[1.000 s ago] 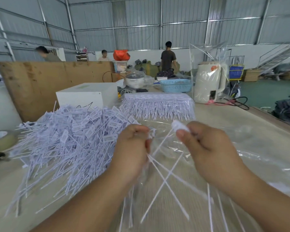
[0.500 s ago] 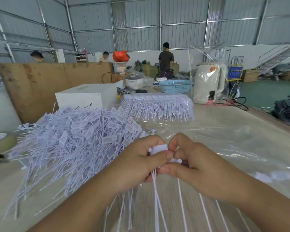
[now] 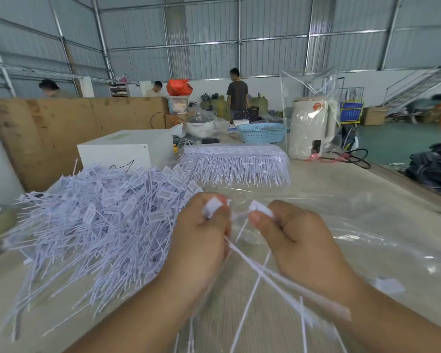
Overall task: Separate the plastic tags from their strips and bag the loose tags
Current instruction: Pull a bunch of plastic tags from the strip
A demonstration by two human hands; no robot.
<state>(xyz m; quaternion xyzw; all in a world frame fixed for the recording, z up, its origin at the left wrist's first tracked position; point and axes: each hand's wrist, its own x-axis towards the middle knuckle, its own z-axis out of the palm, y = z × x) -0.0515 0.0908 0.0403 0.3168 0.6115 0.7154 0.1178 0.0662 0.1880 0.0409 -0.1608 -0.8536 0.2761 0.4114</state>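
My left hand (image 3: 201, 240) pinches the tag strip (image 3: 270, 271) at its head; my right hand (image 3: 298, 240) pinches one plastic tag (image 3: 259, 208), grips held apart to snap it free (loose tags (image 3: 99, 225) heap left, above the clear bag (image 3: 354, 225) on the bench (image 3: 341, 179)).

The pale table (image 3: 367, 189) carries a loose tag heap (image 3: 94, 225), clear plastic sheeting (image 3: 354, 225), and a white box (image 3: 127, 149).

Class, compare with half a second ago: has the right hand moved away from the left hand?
Yes. The right hand has drawn rightward from the left hand, opening a gap between the tags they pinch, judged against the bundled strips behind, which stay put.
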